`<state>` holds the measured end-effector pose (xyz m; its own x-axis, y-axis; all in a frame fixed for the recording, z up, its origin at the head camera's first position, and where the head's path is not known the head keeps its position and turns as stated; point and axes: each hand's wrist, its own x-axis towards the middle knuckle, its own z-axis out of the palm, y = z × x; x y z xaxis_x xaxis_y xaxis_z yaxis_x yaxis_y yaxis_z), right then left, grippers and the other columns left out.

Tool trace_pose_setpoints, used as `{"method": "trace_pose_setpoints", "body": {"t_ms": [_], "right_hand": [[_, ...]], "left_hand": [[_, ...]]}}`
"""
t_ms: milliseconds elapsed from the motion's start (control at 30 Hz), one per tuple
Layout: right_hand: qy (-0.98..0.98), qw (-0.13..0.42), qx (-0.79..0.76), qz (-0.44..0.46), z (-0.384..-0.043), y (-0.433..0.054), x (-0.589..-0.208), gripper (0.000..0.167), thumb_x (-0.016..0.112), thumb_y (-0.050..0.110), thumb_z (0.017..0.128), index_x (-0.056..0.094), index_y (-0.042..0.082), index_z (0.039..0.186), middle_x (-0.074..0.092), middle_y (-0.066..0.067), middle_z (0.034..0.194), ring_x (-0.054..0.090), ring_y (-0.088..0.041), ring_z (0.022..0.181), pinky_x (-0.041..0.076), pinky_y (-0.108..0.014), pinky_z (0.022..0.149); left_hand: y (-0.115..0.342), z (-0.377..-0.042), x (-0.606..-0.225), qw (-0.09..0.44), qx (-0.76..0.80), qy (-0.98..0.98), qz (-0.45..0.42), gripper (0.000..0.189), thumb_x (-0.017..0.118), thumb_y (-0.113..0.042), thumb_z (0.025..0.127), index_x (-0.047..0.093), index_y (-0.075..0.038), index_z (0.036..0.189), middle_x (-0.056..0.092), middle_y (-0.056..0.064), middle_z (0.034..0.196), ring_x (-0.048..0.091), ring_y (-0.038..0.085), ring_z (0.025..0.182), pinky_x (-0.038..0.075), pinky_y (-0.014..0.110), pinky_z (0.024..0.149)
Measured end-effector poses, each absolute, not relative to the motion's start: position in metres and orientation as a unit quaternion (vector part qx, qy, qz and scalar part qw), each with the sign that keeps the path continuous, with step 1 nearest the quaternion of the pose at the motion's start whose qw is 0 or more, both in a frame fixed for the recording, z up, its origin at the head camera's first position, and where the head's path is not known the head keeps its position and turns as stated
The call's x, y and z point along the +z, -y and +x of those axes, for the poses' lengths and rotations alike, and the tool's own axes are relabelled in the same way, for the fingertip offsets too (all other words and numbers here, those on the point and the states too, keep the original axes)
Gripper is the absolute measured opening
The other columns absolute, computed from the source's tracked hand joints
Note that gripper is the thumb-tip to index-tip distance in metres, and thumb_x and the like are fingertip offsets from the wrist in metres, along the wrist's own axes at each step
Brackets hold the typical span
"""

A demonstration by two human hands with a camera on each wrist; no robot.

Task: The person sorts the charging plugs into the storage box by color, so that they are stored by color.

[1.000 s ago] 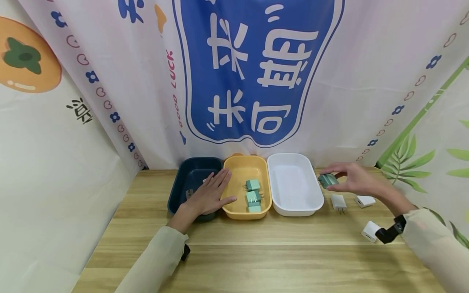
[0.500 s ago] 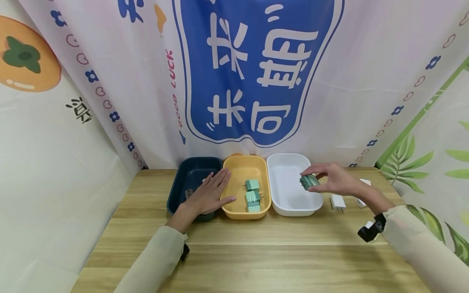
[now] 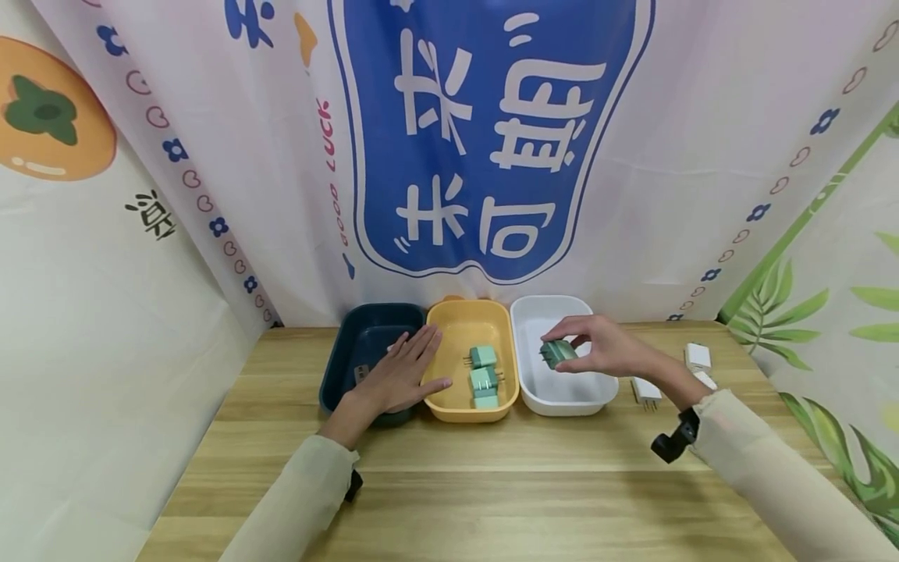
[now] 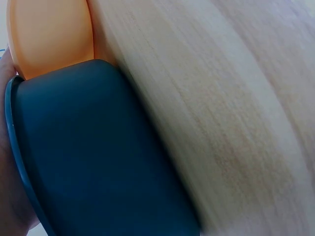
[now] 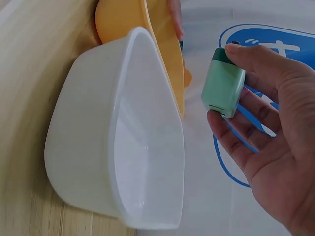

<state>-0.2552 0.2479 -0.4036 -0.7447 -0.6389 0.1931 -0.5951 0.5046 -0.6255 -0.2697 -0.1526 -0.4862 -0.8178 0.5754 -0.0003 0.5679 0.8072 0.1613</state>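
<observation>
Over the white oblong plastic tray [image 5: 78, 132], the right hand [image 3: 604, 348], apart from the straight-fingered left hand [image 3: 396, 378], pinches a two-tone green boxy plastic charger [image 5: 224, 84], likely light, stiff, slick, best gripped by its sides, not its metal prongs [image 3: 545, 353].

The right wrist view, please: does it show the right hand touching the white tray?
No, the right hand holds the green wall charger with a visible gap to the white tray.
</observation>
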Motion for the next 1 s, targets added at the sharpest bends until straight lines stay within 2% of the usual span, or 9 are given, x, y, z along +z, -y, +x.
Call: {"method": "trace_pose_setpoints", "body": {"t_ms": [233, 500, 733, 1000], "right_hand": [[-0.863, 0.053, -0.353, -0.358, -0.261, -0.226, -0.405, 0.046, 0.090, 0.020, 0.086, 0.077, 0.006, 0.128, 0.076, -0.004, 0.121, 0.068, -0.019, 0.103, 0.064, -0.038, 0.089], [-0.851, 0.055, -0.369, -0.370, -0.269, -0.202, -0.414, 0.043, 0.091, 0.017, 0.085, 0.078, 0.008, 0.125, 0.077, -0.004, 0.118, 0.071, -0.019, 0.104, 0.064, -0.036, 0.086], [-0.845, 0.065, -0.386, -0.364, -0.276, -0.184, -0.423, 0.043, 0.089, 0.016, 0.086, 0.077, 0.004, 0.126, 0.076, -0.007, 0.120, 0.071, -0.021, 0.108, 0.065, -0.039, 0.086], [-0.851, 0.071, -0.384, -0.351, -0.280, -0.166, -0.430, 0.044, 0.089, 0.015, 0.087, 0.076, 0.000, 0.127, 0.075, -0.009, 0.123, 0.070, -0.024, 0.110, 0.064, -0.033, 0.084]], "left_hand": [[0.153, -0.270, -0.486, 0.026, 0.073, -0.951, 0.300, 0.096, 0.036, -0.072, 0.105, 0.008, -0.008, 0.171, 0.006, 0.011, 0.179, 0.002, 0.024, 0.165, 0.004, 0.051, 0.133], [0.153, -0.271, -0.487, 0.024, 0.075, -0.950, 0.302, 0.098, 0.034, -0.075, 0.104, 0.008, -0.008, 0.171, 0.004, 0.010, 0.179, 0.003, 0.024, 0.166, 0.004, 0.051, 0.134], [0.153, -0.272, -0.489, 0.025, 0.079, -0.950, 0.302, 0.098, 0.039, -0.073, 0.104, 0.008, -0.008, 0.171, 0.004, 0.010, 0.179, 0.001, 0.023, 0.165, 0.002, 0.050, 0.134], [0.152, -0.272, -0.489, 0.032, 0.075, -0.952, 0.295, 0.098, 0.038, -0.074, 0.104, 0.006, -0.009, 0.171, 0.003, 0.009, 0.179, 0.000, 0.022, 0.165, 0.001, 0.050, 0.134]]}}
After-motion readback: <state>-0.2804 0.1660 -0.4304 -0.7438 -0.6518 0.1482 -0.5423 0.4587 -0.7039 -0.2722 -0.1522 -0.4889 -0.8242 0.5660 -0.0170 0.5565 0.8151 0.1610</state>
